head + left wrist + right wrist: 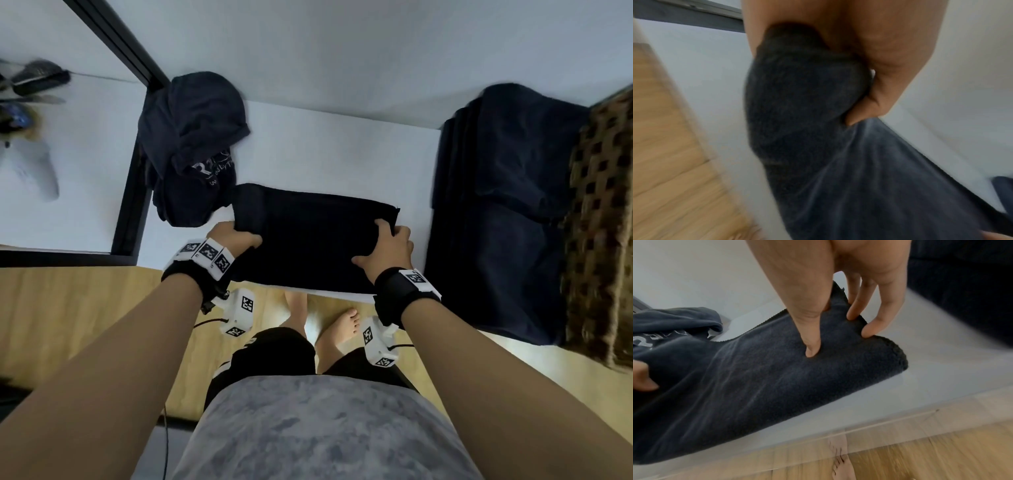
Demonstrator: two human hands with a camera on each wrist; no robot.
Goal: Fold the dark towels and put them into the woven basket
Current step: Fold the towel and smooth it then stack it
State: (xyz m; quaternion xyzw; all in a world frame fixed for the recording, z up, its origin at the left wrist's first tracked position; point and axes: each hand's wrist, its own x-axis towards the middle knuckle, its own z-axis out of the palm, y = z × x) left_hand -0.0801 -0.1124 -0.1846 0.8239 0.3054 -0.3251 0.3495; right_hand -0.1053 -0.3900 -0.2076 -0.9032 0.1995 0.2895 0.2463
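Dark towel (pixel 308 236), folded to a broad band, lying across the near edge of the white table (pixel 342 150), directly in front of the person, held at both short ends.

Left end bunched into a thick wad inside the left hand (pixel 233 236): fingers (pixel 869 104) curled tight round the cloth, fabric bulging out of the fist in the left wrist view, the rest of the towel stretching away toward the other hand.

Right end pinched by the right hand (pixel 387 250): thumb (pixel 812 344) pressed down into the top of the pile, fingers (pixel 869 327) bent over the far edge and hooked onto the hem, palm arched above the cloth rather than flat on it. Right corner lifted slightly off the table, rounded fold visible beneath.

Just beyond the left end, touching or nearly touching it, a crumpled heap of dark cloth (pixel 191 144) with pale lettering, unfolded, at the table's left rear corner.

To the right, apart from the held towel, a large spread of dark fabric (pixel 507 205) draped over the table's right side, and against its far right edge the woven basket (pixel 603 222), brown with a checked weave, only partly in frame.

Below the table edge, wooden floor (pixel 68 308) and bare feet (pixel 346 325).
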